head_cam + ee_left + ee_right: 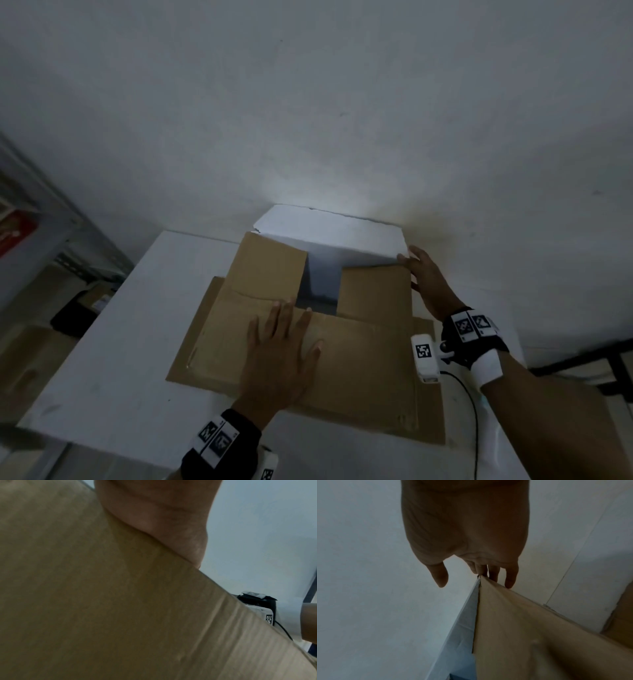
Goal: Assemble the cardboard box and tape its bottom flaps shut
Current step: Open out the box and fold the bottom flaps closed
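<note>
Cardboard box (359, 359) sits on the white worktop (113, 342) against a pale wall (308, 102), its brown flaps folded across the top with a gap between the two side flaps (320, 284) where the white inside shows. A white-faced far flap (335, 236) stands up toward the wall.

From the head view, the left hand (279, 356) lies flat on the near flap (239, 329), fingers straight and spread, palm pressing down. The right hand (430, 284) rests along the box's right edge, fingers extended toward the far right corner, where the white flap meets the brown one.

Only the head view shows the whole layout — both hands, both wristbands with their black-and-white markers, the white device (425, 356) below the right wrist with its black cable (469, 404), and a metal shelf (51, 222) at the left.

The left wrist view is nearly filled with brown cardboard (102, 601); the heel of the left hand (163, 513) presses on it, and the fingers are out of sight there. The right wrist view adds what the head view cannot — the right hand (467, 534) is loose and open, thumb (439, 576) held apart in the air, fingertips (510, 581) touching the corner edge of the brown flap (530, 635), with the white face (465, 615) beside it. Nothing is pinched.
</note>
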